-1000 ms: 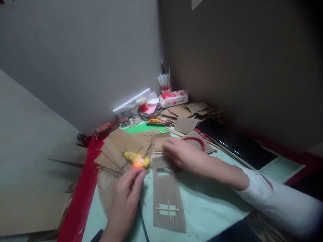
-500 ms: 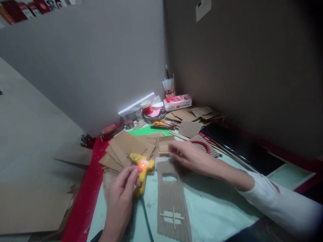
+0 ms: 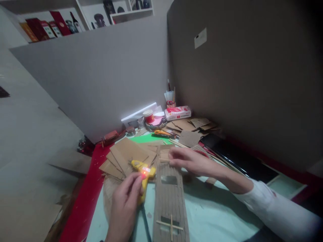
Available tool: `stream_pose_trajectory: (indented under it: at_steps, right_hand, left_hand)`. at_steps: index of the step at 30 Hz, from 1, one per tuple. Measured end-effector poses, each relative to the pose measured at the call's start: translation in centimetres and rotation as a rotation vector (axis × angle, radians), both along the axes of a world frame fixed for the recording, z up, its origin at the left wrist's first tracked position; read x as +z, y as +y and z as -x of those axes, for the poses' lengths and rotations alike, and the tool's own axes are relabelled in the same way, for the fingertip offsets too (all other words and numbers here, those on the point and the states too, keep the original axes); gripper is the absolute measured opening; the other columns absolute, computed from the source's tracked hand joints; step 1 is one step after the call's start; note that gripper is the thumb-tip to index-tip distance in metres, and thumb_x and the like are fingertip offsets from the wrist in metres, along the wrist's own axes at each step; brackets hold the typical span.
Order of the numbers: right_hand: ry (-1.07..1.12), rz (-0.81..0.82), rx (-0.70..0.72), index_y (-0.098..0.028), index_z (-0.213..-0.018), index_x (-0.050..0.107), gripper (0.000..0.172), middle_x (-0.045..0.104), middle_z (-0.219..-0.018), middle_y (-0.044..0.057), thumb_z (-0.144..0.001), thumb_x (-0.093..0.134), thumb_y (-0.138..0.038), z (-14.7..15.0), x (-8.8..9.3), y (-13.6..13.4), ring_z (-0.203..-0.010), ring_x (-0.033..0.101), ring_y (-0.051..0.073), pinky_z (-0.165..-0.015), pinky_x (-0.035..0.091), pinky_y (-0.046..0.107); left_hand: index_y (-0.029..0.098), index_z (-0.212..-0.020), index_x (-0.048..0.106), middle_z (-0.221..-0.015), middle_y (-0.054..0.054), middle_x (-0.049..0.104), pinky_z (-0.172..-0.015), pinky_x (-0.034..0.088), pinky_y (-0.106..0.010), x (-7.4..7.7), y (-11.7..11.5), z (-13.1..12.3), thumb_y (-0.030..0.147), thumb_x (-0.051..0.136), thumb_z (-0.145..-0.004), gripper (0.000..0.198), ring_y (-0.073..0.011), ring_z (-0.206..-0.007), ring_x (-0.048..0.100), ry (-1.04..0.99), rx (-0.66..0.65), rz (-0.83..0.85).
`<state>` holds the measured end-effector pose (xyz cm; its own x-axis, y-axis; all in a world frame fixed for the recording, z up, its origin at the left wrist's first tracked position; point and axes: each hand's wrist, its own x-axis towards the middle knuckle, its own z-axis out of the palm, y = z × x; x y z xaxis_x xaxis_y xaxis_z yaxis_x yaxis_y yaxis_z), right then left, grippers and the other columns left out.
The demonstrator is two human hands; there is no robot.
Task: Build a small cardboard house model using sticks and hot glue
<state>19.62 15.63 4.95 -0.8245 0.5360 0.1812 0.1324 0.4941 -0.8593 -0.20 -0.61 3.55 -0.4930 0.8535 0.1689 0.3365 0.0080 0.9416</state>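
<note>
My left hand [image 3: 124, 205] grips the glue gun [image 3: 142, 173], lower centre, just left of the cardboard strip [image 3: 169, 198] — long axis running up-frame. My right hand [image 3: 193, 162] rests on its top end — grip unclear.

The corner is formed by a grey partition [image 3: 101, 90] and a dark brown panel [image 3: 239, 84], on which a small white label [image 3: 200, 38] is stuck. Above, a white shelf [image 3: 83, 13] is lined with bottles and boxes. The surface [image 3: 214, 215] is covered in pale green and edged in red.
</note>
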Motion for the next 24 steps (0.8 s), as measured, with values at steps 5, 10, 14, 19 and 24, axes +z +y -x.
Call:
stream_pose_trajectory:
  at_steps: [5, 10, 14, 19, 24]
  right_hand:
    - [0.143, 0.102, 0.004, -0.021, -0.083, 0.050, 0.028, 0.047, -0.079, -0.003, -0.097, 0.060, -0.044, 0.6, 2.2, 0.1, -0.069, 0.046, 0.013, -0.061, 0.040, 0.025]
    - [0.220, 0.090, 0.003, -0.021, -0.085, 0.055, 0.030, 0.051, -0.081, -0.003, -0.096, 0.065, -0.047, 2.1, 3.3, -0.4, -0.071, 0.046, 0.013, -0.060, 0.039, 0.025]
    - [0.273, 0.025, -0.056, -0.021, -0.088, 0.059, 0.025, 0.055, -0.084, 0.000, -0.099, 0.063, -0.043, 2.4, 4.0, -1.5, -0.076, 0.051, 0.015, -0.065, 0.042, 0.027]
    - [0.411, -0.357, -0.194, -0.027, -0.099, 0.068, 0.009, 0.061, -0.090, 0.001, -0.102, 0.060, -0.023, 1.9, 2.5, -3.0, -0.081, 0.058, 0.017, -0.067, 0.044, 0.028]
    - [0.348, -0.605, -0.083, -0.025, -0.116, 0.062, 0.029, 0.059, -0.090, 0.002, -0.100, 0.051, -0.002, 2.5, -0.4, -4.4, -0.080, 0.057, 0.016, -0.067, 0.046, 0.028]
  left_hand:
    - [0.023, -0.096, 0.078, -0.077, 0.000, 0.065, -0.069, 0.040, -0.025, 0.8, -0.3, -0.3, 0.058, 0.075, -0.083, 0.037, -0.0181, -0.076, 0.057, -0.186, -0.118, 0.004]
    - [0.019, -0.088, 0.079, -0.073, 0.000, 0.063, -0.061, 0.038, -0.023, 1.8, -0.8, -0.7, 0.054, 0.076, -0.083, 0.035, -0.0138, -0.067, 0.051, -0.350, -0.197, 0.017]
    - [0.018, -0.083, 0.075, -0.071, 0.001, 0.060, -0.059, 0.037, -0.022, 2.1, -0.8, -0.5, 0.047, 0.076, -0.086, 0.030, -0.0132, -0.068, 0.049, -0.412, -0.163, -0.004]
    - [0.022, -0.098, 0.074, -0.082, 0.002, 0.069, -0.061, 0.038, -0.023, 1.6, -0.7, -0.4, 0.045, 0.071, -0.091, 0.025, -0.0129, -0.071, 0.053, -0.449, -0.097, -0.046]
    - [0.023, -0.100, 0.074, -0.090, 0.000, 0.074, -0.066, 0.042, -0.025, 1.3, -0.8, -1.1, 0.047, 0.072, -0.089, 0.026, -0.0171, -0.084, 0.063, -0.375, -0.016, -0.094]
